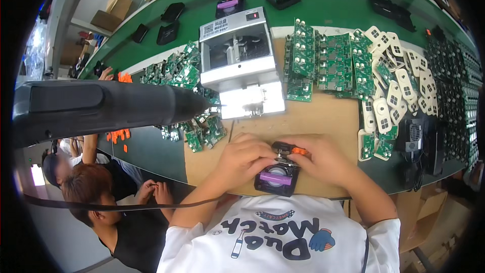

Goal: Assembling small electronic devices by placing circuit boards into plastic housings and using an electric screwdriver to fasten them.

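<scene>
Left grip: left hand [245, 155] curled closed on the left side of the black housing [276, 178], fingertips pressing at its upper end
Right grip: right hand [323, 161] closed on the right side of the same housing, thumb and fingers pinching near an orange part [300, 150] at its top
Housing, place: at the near edge of the tabletop [323, 116], centred between both hands, just in front of the person's chest
Housing, look: small black plastic shell, open side up, with a purple cylindrical cell [275, 177] lying across it and metal contacts above
Housing, handling (judged): light and rigid; the shell walls give the safest hold, while the exposed contacts and cell look delicate and best left unsqueezed
Behind the hands: a grey boxed machine [240, 55] near the tabletop's middle
Far right of tabletop: stacked green circuit boards [328, 63] and white keypad pieces [399, 86]
Left edge: more loose green boards [187, 73]; a black tool barrel [106, 106] crosses the view
Lower left: other people seated, their hands apart from this work
</scene>
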The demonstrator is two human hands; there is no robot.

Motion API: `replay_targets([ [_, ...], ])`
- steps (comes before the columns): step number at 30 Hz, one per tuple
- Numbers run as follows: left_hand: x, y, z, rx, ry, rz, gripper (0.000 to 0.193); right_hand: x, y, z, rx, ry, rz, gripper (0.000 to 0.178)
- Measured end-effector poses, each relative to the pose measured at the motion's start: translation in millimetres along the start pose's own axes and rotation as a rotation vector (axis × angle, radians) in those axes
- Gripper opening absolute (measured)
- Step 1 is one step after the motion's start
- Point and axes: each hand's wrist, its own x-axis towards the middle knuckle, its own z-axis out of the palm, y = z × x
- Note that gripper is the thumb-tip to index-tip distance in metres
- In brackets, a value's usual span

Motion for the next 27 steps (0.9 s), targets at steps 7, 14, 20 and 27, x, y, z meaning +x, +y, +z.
replay_targets([
  [7, -2.4, -10.4, -2.9, -0.087, 0.045, -0.023, 0.021, 4.8, -4.1, 4.1, 0.044, 0.03, -0.026, 0.038],
  [14, -12.8, -6.2, 13.1, -0.376, 0.172, -0.375, 0.025, -5.5, 6.7, -1.2, 0.222, -0.058, -0.117, 0.036],
  [20, -3.9, -7.0, 13.6, -0.007, 0.263, -0.04, 0.042, -4.0, -7.4, 4.5, 0.033, 0.059, -0.091, 0.026],
  [27, -3.5, -15.9, 14.6, -0.138, 0.16, 0.03, 0.027, -10.9, -3.1, 18.7, -0.152, 0.192, -0.195, 0.028],
])
